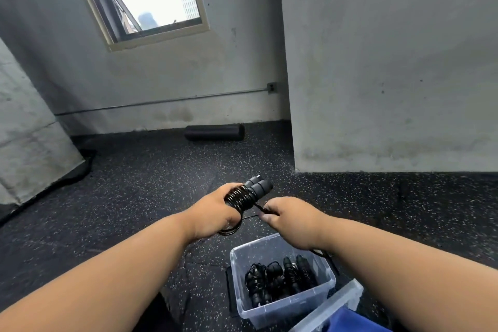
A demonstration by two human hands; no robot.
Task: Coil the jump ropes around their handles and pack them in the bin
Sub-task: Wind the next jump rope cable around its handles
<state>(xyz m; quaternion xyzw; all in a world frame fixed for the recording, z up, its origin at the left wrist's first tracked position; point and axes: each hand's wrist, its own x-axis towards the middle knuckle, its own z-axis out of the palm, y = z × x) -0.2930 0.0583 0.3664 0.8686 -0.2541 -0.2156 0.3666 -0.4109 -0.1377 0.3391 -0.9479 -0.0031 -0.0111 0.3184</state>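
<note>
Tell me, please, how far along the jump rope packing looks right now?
Done: several coiled ropes lie in the clear bin. In hand: the left hand grips paired handles with cord wound round them; the right hand pinches the loose cord. Left: finish winding the slack, then pack it.

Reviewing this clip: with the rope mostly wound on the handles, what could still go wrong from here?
1. The left hand grips the handles, but a loose loop hangs below it; the coil may unwind if the grip slackens.
2. The right hand pinches only the rope's thin tail, which could slip before it is secured.
3. The bin already holds several bundles; a loose tail could snag them.
</note>
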